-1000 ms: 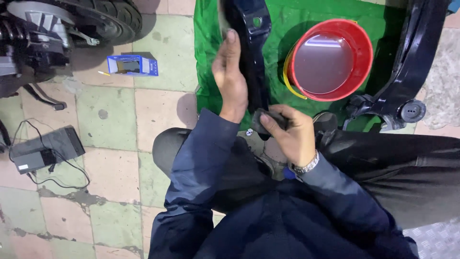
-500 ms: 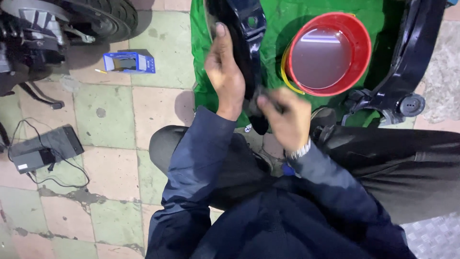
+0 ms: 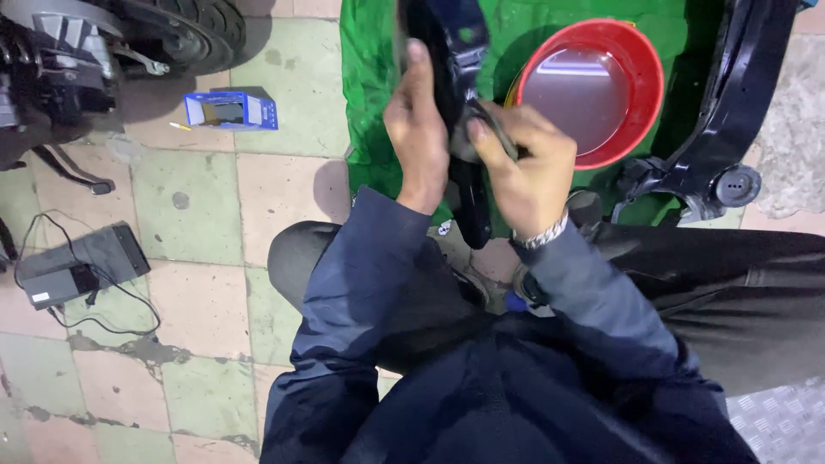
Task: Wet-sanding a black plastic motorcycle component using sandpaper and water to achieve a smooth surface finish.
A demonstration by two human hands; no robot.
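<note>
A long dark blue-black vehicle body panel (image 3: 455, 51) stands on end in front of me, over a green cloth (image 3: 369, 77). My left hand (image 3: 418, 137) lies flat against the panel's left side and steadies it. My right hand (image 3: 524, 163) presses a small dark rag (image 3: 471, 129) against the panel's right edge, about halfway up. A metal watch sits on my right wrist. The panel's lower end reaches down between my knees.
A red basin (image 3: 640, 51) of cloudy water sits on the green cloth to the right. Another dark body part (image 3: 730, 112) lies at the far right. A scooter wheel (image 3: 180, 26) and stand are top left, with a small blue box (image 3: 230, 110) and a grey charger (image 3: 77, 262) on the tiled floor.
My right hand with the rag has slid up the panel from its lower end to the middle. My left hand stayed on the panel's left side.
</note>
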